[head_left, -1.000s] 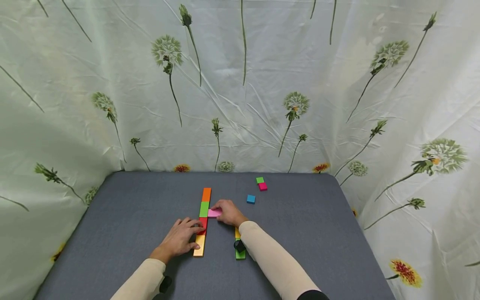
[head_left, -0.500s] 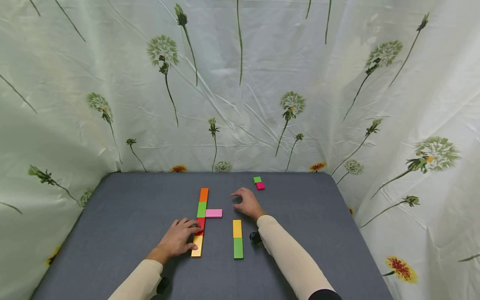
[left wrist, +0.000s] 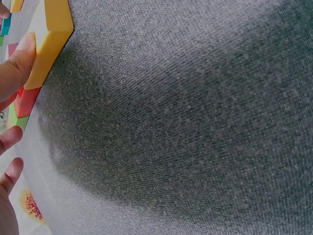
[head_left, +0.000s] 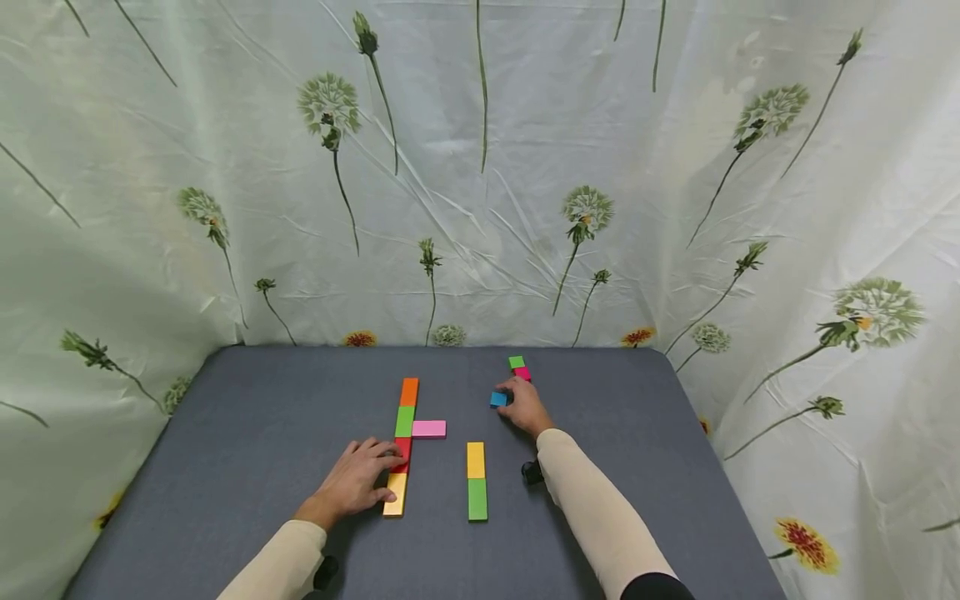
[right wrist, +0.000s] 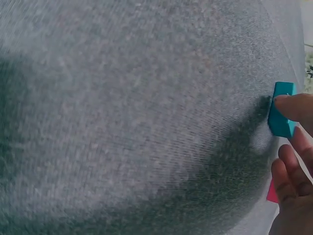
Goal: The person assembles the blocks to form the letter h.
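Note:
A straight column of flat blocks lies left of centre in the head view: orange (head_left: 409, 392), green (head_left: 404, 422), red (head_left: 402, 452) and pale yellow (head_left: 395, 495). My left hand (head_left: 358, 482) rests on its near part, spread fingers over the red block and thumb against the yellow block (left wrist: 46, 49). A pink block (head_left: 430, 429) sticks out sideways from the column. Farther back, my right hand (head_left: 527, 407) pinches a small blue block (head_left: 498, 400). The right wrist view shows the thumb on that blue block (right wrist: 282, 125), close to the cloth.
Right of the column, a yellow block (head_left: 476, 460) and a green block (head_left: 477, 500) lie end to end. A small green block (head_left: 517, 362) and a magenta block (head_left: 523, 374) touch beyond my right hand. Grey cloth (head_left: 300, 400) covers the table; a floral curtain (head_left: 480, 208) hangs behind.
My right hand has let go of the pink block beside the column, moved back to the right and taken hold of the blue block. The left hand stays in place.

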Demonstrator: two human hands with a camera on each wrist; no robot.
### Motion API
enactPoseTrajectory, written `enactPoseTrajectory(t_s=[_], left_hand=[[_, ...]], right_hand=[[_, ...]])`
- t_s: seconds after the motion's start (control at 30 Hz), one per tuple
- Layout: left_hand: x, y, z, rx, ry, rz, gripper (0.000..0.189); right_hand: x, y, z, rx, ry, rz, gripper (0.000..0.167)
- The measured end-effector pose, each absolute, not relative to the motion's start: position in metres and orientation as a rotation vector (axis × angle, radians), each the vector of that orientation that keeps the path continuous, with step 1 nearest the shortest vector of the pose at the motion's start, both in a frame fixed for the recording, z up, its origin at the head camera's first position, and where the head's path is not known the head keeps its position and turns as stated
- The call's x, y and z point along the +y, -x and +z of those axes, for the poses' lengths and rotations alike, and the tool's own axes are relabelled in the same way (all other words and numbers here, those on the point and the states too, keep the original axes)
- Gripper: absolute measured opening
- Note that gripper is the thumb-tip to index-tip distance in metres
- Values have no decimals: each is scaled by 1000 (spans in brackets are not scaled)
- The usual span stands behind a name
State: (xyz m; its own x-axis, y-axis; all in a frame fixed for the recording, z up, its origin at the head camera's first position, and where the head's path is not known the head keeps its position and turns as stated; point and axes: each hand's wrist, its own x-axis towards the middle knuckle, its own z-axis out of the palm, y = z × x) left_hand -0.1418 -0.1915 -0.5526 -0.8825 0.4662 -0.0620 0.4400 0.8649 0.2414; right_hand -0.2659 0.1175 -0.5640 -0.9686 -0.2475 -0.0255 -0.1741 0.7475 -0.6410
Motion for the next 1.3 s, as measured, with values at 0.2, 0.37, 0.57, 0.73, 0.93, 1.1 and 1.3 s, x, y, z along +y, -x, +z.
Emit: enactPoseTrajectory(t_s=[0.2,0.37,0.57,0.73,0.93,1.1,1.3], left_hand=[[-192,141,-553,2924,-722,320,57],[-191,140,-552,2928,-730,315,56],[-190,140,-552,2923,-708,321,57],[-190,141,-552,2917,-677,327,57],[-192,142,-552,2914,-667,307,57],[-193,141,-553,2935,-700,303,57],[-191,140,-553,2940,-694,296,57]], right_hand=[[118,263,-563,2837,350,-1014,30],[117,263,-564,2848,357,-992,29],[116,258,-562,2820,367,-1015,28],[111,251,-556,2802,396,-1034,28],[99,241,-549,2763,432,-1049,29],[90,233,-545,2723,400,-1069,30],[81,226,-542,2699,397,-1037,29]])
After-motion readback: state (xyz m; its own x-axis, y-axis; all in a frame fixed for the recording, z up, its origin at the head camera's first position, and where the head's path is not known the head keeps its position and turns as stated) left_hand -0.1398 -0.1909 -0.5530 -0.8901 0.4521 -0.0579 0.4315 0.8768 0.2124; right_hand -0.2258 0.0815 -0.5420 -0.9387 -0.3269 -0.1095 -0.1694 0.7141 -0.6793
